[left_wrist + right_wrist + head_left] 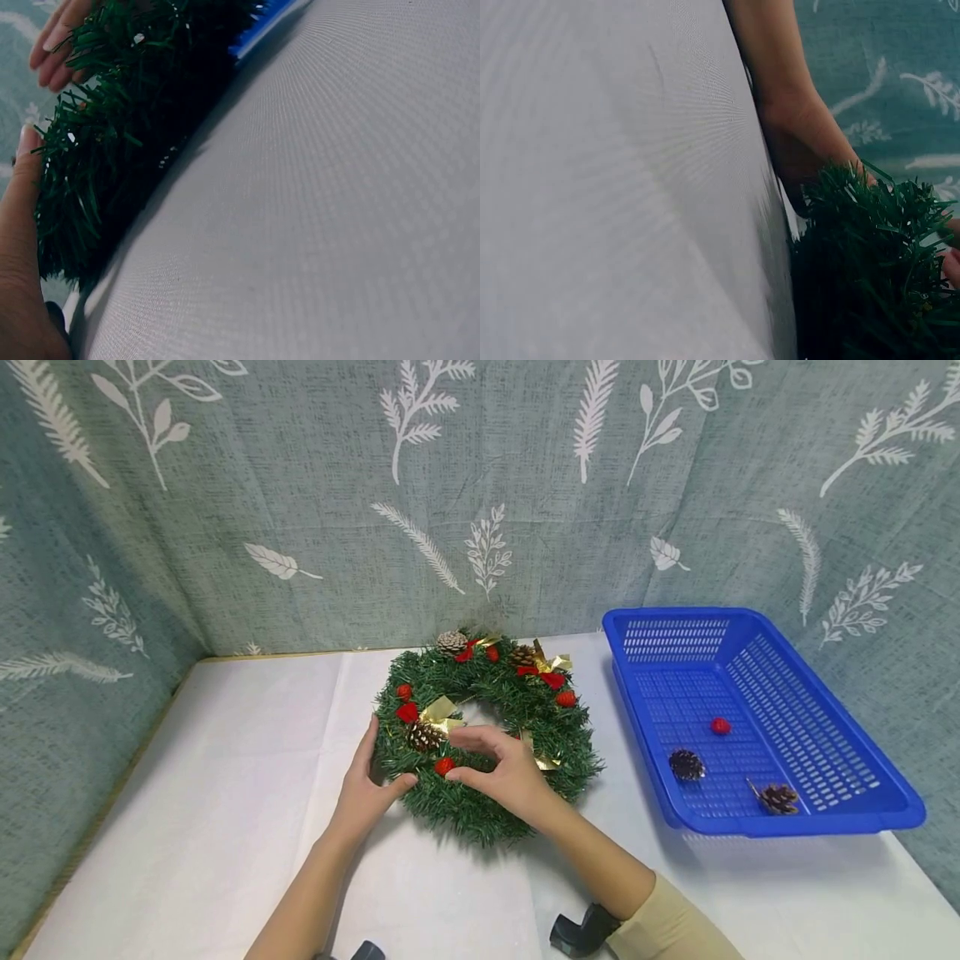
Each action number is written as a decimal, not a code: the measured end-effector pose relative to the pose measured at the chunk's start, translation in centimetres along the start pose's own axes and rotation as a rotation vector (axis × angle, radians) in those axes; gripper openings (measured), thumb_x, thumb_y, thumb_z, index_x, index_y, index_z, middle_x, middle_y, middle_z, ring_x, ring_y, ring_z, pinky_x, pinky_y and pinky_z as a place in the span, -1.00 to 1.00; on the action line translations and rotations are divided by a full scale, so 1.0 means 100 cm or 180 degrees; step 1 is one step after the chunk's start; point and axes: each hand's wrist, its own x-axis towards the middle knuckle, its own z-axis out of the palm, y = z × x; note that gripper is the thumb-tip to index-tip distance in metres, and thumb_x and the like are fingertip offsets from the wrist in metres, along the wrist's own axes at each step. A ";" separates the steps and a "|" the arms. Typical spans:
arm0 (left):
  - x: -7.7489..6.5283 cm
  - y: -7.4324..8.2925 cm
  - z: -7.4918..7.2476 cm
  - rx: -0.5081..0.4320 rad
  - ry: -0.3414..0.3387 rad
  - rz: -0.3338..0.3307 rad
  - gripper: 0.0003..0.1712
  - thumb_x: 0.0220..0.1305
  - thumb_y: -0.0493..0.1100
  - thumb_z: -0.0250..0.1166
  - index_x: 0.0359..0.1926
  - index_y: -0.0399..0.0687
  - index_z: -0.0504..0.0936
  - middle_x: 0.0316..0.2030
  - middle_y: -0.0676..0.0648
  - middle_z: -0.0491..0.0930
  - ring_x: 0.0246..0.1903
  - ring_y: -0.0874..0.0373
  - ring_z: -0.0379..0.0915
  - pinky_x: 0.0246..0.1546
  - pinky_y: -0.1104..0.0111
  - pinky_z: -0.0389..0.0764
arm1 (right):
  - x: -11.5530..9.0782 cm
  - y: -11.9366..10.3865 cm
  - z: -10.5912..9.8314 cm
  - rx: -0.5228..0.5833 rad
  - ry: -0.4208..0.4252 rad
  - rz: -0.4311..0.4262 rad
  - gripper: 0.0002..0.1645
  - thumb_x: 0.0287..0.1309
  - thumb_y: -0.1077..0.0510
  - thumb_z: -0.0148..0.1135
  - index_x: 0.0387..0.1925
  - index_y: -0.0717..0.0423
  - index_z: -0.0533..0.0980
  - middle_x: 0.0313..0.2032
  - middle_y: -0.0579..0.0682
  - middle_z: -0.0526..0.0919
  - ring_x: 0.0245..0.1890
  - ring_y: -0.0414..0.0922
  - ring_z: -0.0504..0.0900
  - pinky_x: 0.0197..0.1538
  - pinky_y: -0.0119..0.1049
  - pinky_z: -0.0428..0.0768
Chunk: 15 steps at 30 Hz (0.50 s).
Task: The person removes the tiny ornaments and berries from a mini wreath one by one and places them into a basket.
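Note:
A green wreath [480, 806] lies on the white table, dressed with pinecones, red balls and red and gold bows. My left hand [367, 793] rests along its left edge, fingers extended and thumb apart on the near side; in the left wrist view the thumb [21, 187] lies against the greenery. Over the wreath's near right part, my right hand [510, 772] curves its fingers and thumb with a gap between them. Nothing shows in that gap. Close to its fingertips are a brown pinecone [424, 737], a gold ribbon [441, 710] and a red ball [444, 766].
A blue plastic basket [637, 727] stands right of the wreath. In it lie a dark pinecone [686, 765], a brown pinecone [778, 798] and a red ball [720, 726]. A grey-green leaf-patterned curtain [322, 510] hangs behind and beside the white table [247, 760].

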 end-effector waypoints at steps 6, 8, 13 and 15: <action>-0.001 0.001 0.002 -0.0065 0.0006 0.0063 0.19 0.11 -0.06 0.41 0.49 0.27 -0.28 0.49 -0.05 -0.30 0.46 -0.08 -0.39 0.38 -0.07 -0.04 | 0.002 0.008 0.003 -0.0190 -0.0192 0.0281 -0.42 0.00 0.14 0.42 0.12 0.07 0.51 0.05 0.01 0.62 0.04 -0.07 0.59 0.11 -0.24 0.54; -0.002 0.001 0.002 -0.0085 0.0023 0.0078 0.19 0.11 -0.06 0.41 0.49 0.29 -0.28 0.49 -0.05 -0.30 0.46 -0.08 -0.39 0.38 -0.06 -0.03 | 0.004 0.010 0.005 -0.0270 -0.0242 0.0312 -0.43 0.00 0.13 0.42 0.11 0.07 0.51 0.05 -0.01 0.62 0.04 -0.09 0.59 0.10 -0.27 0.55; -0.001 0.001 0.001 -0.0036 0.0034 0.0104 0.20 0.09 0.01 0.42 0.49 0.31 -0.28 0.49 -0.03 -0.29 0.46 -0.07 -0.41 0.39 -0.08 -0.07 | 0.008 0.011 0.011 -0.0606 -0.0266 0.0327 -0.45 -0.03 0.15 0.44 0.07 0.08 0.54 0.02 -0.03 0.64 0.00 -0.12 0.61 0.06 -0.29 0.56; -0.001 0.000 0.002 -0.0006 0.0038 0.0107 0.20 0.08 0.04 0.42 0.49 0.32 -0.27 0.49 -0.03 -0.28 0.46 -0.07 -0.40 0.39 -0.09 -0.09 | 0.009 0.011 0.013 -0.0706 -0.0301 0.0370 -0.45 -0.04 0.16 0.45 0.06 0.08 0.54 0.02 -0.03 0.64 0.00 -0.12 0.61 0.06 -0.29 0.56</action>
